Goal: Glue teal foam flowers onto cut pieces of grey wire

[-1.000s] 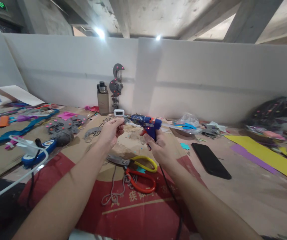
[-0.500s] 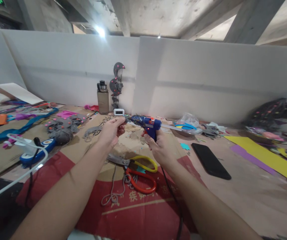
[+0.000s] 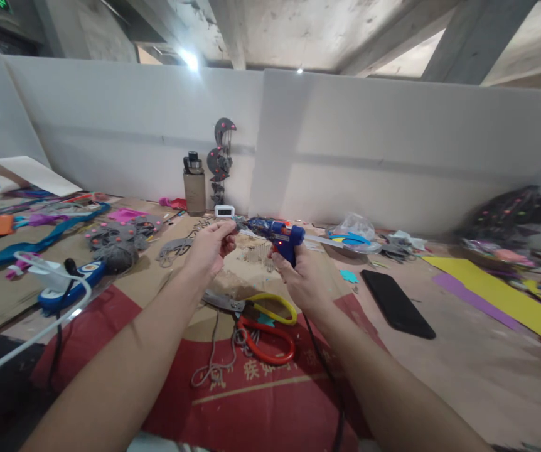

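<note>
In the head view, your right hand [image 3: 304,276] is closed around the handle of the blue glue gun [image 3: 288,236], which is raised above the worktop [image 3: 477,376], its front directed toward your left hand [image 3: 211,248]. Your left hand pinches a small grey piece [image 3: 240,223] at its fingertips; whether the nozzle touches it cannot be determined. Expect the gun to be light, with a rigid plastic body; hold it by the handle only, as the lit red indicator suggests a hot tip. Allow for possible drag from the dark cord [image 3: 320,358]. Treat the grey piece as very light and probably fragile; grip its edge, away from the nozzle. Below your hands, red-printed cardboard [image 3: 233,414] covers part of the worktop and carries scissors [image 3: 238,306] and grey yarn [image 3: 214,371]. A black phone [image 3: 396,302] lies to the right. White panels [image 3: 393,125] stand behind the worktop, beneath a concrete ceiling [image 3: 275,25] and a bright lamp [image 3: 188,59].
</note>
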`<state>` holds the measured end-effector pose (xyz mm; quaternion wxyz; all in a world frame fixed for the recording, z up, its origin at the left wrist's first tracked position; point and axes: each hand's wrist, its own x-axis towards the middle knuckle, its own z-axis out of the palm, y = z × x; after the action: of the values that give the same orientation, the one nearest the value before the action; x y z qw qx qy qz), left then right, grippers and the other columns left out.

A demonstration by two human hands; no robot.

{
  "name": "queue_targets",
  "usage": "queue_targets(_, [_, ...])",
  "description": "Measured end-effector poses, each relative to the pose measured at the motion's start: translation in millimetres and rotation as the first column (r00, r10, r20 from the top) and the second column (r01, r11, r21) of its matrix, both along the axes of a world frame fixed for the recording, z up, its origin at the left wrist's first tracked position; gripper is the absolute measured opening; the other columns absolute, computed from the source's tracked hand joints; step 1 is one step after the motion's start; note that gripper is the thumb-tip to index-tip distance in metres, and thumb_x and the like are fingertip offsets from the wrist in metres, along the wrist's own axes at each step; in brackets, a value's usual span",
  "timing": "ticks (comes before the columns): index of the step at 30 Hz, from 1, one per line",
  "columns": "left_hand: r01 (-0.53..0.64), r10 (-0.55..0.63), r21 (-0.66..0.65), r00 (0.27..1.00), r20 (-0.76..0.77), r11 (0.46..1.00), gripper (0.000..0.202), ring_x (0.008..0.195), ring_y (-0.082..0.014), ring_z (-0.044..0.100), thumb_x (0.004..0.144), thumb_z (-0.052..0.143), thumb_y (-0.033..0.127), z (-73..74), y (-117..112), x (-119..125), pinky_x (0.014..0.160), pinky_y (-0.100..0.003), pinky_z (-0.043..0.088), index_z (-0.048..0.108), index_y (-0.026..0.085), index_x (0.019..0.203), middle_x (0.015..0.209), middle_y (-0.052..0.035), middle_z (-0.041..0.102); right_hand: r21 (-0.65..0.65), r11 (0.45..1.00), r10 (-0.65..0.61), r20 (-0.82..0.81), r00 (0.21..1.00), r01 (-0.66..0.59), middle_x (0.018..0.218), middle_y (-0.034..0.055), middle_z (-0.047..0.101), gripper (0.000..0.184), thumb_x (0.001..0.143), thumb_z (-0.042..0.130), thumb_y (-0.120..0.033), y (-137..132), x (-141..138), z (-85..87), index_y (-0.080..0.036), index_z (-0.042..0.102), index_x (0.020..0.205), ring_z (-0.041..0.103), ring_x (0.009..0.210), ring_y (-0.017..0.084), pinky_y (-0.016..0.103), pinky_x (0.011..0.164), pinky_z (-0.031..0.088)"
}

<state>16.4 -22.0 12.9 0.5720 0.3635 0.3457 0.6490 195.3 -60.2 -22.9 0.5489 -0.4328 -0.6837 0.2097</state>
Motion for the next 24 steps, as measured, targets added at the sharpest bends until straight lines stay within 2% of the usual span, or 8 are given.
queue_targets(10, [0.019,-0.020,0.019,1.000,0.008,1.000,0.019,0.046,-0.0025,0.047,0.061,0.074,0.019,-1.2,1.1,0.2,0.041,-0.012,0.039,0.059,0.010,0.068,0.059,0.0021,0.056,-0.018,0.999,0.026,-0.027,0.999,-0.026,0.077,0.0020,0.058,0.028,0.084,0.051,-0.041,5.8,2.0,-4.4,-0.022,0.052,0.105,0.050,0.066,0.017,0.031,0.062,0.041])
queue_targets(15, [-0.003,0.002,0.007,1.000,0.022,1.000,0.017,0.045,-0.0025,0.047,0.062,0.073,0.018,-0.2,0.8,0.1,0.041,-0.012,0.040,0.059,0.010,0.067,0.058,0.0020,0.055,-0.009,1.000,0.018,-0.042,0.999,-0.018,0.082,0.0041,0.061,0.027,0.083,0.052,-0.040,3.6,0.7,-3.8,-0.022,0.054,0.104,0.054,0.071,0.019,0.032,0.063,0.042])
queue_targets(24, [0.017,-0.017,0.035,1.000,0.014,0.999,0.018,0.047,-0.0027,0.047,0.062,0.074,0.019,0.0,0.8,1.0,0.042,-0.012,0.040,0.059,0.010,0.067,0.058,0.0020,0.055,0.009,1.000,-0.003,-0.015,1.000,0.003,0.079,0.0044,0.061,0.025,0.084,0.051,-0.040,1.8,0.1,-0.7,-0.022,0.055,0.101,0.054,0.071,0.020,0.032,0.062,0.042])
